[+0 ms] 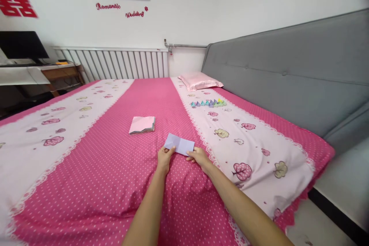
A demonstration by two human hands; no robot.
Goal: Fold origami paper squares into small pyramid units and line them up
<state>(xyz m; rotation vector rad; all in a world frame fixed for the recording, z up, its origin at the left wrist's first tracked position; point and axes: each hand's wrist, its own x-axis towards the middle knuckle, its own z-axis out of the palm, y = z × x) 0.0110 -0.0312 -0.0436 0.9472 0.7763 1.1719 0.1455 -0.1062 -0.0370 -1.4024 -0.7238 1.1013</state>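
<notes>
Two forearms (148,203) are nearest; left hand (165,157) and right hand (199,157) pinch the lilac paper (180,144), which extends ahead of the fingers, long axis crosswise, neither hand nearer.

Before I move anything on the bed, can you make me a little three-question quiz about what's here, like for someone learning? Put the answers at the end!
1. True or false: the left hand and the right hand both hold the pale purple, rectangular paper sheet.

2. Fill in the blank: the squarish paper stack with a pink top lies nearer the person's ____ hand.

3. Which of these is nearest the shiny pink pillow?
A) the paper stack
B) the row of small, many-coloured folded paper pieces
C) the purple sheet

Key: 1. True. 2. Left. 3. B.
</notes>
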